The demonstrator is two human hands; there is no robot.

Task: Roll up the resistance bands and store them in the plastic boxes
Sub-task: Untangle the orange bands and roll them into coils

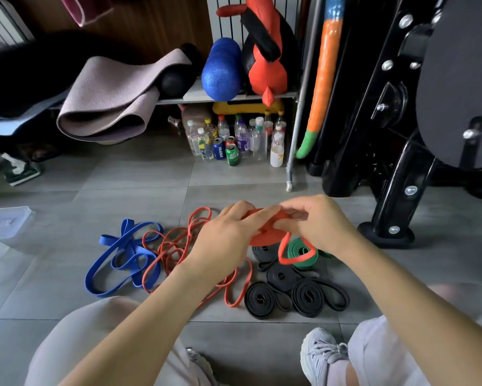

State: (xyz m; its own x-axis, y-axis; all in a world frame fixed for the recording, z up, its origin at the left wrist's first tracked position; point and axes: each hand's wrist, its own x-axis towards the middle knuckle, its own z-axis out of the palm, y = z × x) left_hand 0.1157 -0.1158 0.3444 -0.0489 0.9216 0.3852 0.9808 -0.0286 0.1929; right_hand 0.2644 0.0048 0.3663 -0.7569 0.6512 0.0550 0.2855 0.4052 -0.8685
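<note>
Above the floor, my left hand [225,235] and my right hand [317,221] both grip a partly rolled red resistance band [264,238]; its loose tail loops down below my right hand. Under it lies a rolled green band [301,253]. Several rolled black bands [281,277] lie on the tiles in front of my knees. A loose blue band [122,257] and loose red bands [175,246] sprawl to the left. Clear plastic boxes [4,221] sit at the far left edge.
A metal rack leg [292,160] stands behind, with several bottles and cans [234,140] under the shelf. A black gym machine base [384,235] is close on the right. A folded yoga mat [109,101] hangs at the back left. My shoe [320,355] is at the bottom.
</note>
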